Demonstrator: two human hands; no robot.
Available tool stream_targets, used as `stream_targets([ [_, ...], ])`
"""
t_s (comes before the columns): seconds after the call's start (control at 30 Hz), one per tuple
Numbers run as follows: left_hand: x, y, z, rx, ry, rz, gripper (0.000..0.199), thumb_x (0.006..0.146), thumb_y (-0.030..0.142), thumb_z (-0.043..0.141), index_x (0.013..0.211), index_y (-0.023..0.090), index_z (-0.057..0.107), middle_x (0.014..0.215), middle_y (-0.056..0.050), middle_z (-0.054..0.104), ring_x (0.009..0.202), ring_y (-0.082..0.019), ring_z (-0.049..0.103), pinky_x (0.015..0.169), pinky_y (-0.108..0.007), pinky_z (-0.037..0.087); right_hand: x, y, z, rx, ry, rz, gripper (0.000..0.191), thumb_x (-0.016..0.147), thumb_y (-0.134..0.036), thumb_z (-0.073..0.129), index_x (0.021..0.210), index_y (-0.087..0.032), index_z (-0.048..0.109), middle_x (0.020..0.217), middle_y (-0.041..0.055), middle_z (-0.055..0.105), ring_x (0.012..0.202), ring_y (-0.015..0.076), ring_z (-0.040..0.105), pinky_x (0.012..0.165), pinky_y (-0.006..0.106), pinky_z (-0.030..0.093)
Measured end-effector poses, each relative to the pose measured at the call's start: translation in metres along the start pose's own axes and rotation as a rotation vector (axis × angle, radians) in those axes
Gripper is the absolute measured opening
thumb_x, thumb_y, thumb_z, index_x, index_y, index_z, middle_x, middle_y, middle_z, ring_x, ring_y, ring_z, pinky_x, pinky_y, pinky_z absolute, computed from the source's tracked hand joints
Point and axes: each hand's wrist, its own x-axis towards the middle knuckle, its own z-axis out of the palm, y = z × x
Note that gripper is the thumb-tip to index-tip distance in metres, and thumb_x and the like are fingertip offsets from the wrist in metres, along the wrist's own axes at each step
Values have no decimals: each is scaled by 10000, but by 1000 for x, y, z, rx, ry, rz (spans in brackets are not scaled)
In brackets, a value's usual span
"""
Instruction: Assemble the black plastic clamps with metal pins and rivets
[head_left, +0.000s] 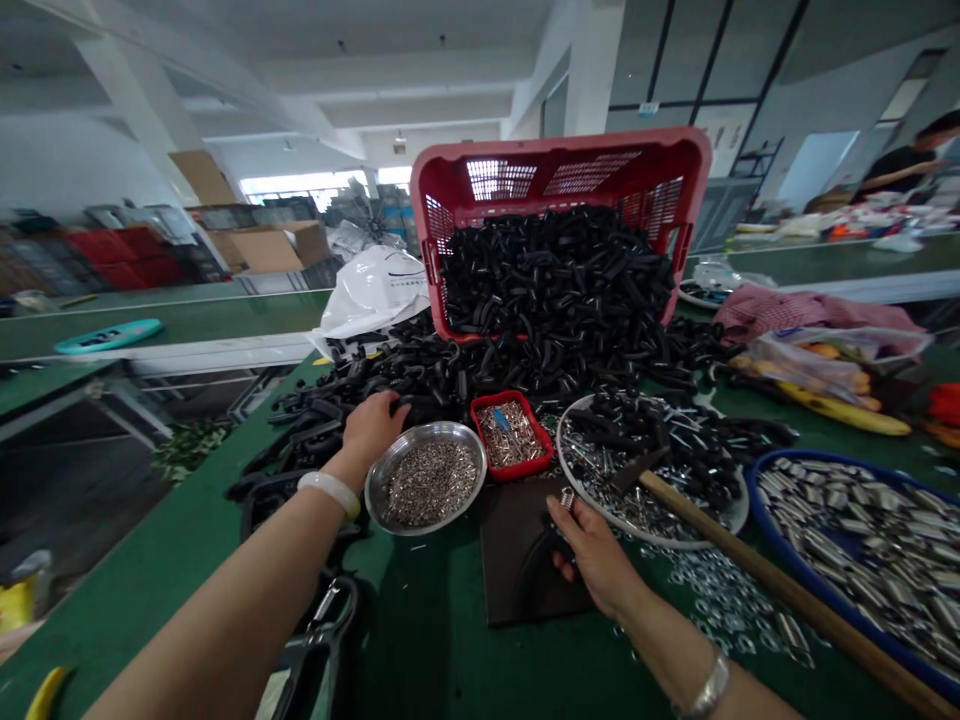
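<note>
My left hand (373, 428) reaches to the near edge of the pile of black curved parts (420, 375), beside a round metal bowl (369, 495) of small metal pieces. Its fingers are bent, and what they touch among the dark parts is hard to make out. Over a dark square pad (502, 560), my right hand (589, 550) is closed on a black curved handle (538, 562). A small metal spring (567, 497) shows at the fingertips of the same hand. A red tray (517, 468) of small pins stands between the bowl and a white plate.
A tipped red crate (562, 150) of black parts stands behind. At right are the white plate (739, 515) of hardware, a hammer (720, 535) lying across it, and a blue-rimmed tray (772, 530) of metal cylinders. Loose metal rings (724, 600) lie nearby. A person (900, 165) is far right.
</note>
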Motion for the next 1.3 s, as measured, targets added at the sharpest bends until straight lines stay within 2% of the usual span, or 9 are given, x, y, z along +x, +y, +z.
stream_targets([
  [0.07,-1,13,-11,-6,98,110,434,811,429,381,1158,200,507,1037,-76,619,888,-217,585,731,-298,433,1,0,-1,-7,-8,0,351,748,-526,504,833,-187,474,617,-48,526,406,45,461,292,124,286],
  [0.13,-2,27,-19,-26,72,245,431,791,450,413,1142,226,523,967,-56,635,831,-203,589,702,-287,429,1,0,-1,-7,-16,-6,351,750,-525,502,837,-185,476,626,-43,533,412,45,460,292,122,282],
  [0.3,-4,54,-16,-91,-261,551,443,708,416,541,1104,219,570,863,-32,652,741,-166,587,645,-237,416,-1,0,-2,-6,-14,-19,355,748,-532,501,830,-188,473,616,-48,520,418,48,462,296,124,293],
  [0.47,4,65,-12,24,-562,752,441,700,200,551,1138,243,558,858,-13,661,721,-136,589,637,-206,410,-2,0,-2,-1,-24,-23,354,747,-531,503,834,-189,474,612,-51,513,417,46,459,298,124,295],
  [0.63,12,77,-4,377,-389,851,275,694,200,614,962,253,641,1021,-78,598,853,-209,568,656,-274,412,-1,1,-3,-1,-33,-38,352,755,-530,495,844,-189,478,620,-46,522,425,50,463,300,127,299],
  [0.77,9,74,7,407,-265,936,295,683,306,658,958,213,604,1062,-91,560,978,-239,495,726,-301,395,-1,1,-3,11,-28,-38,354,751,-533,499,828,-188,472,610,-49,518,419,53,465,296,126,298],
  [1.03,1,53,6,297,-257,873,334,684,253,641,1003,198,563,1145,-115,533,1127,-265,402,992,-397,201,-2,1,-3,33,-32,-25,358,742,-534,506,838,-191,482,613,-42,535,422,55,470,300,123,298],
  [1.17,6,51,-18,159,-235,642,308,751,282,531,1028,148,522,939,-113,612,937,-241,539,878,-356,346,-1,2,-4,42,-34,-35,362,739,-528,511,836,-182,476,606,-36,534,426,60,467,302,132,307],
  [1.3,-17,70,-39,-282,-187,410,341,803,431,429,988,159,518,820,-60,624,763,-196,576,703,-302,427,-6,-9,1,30,13,-58,357,723,-533,524,832,-196,474,609,-54,495,419,55,448,310,142,306],
])
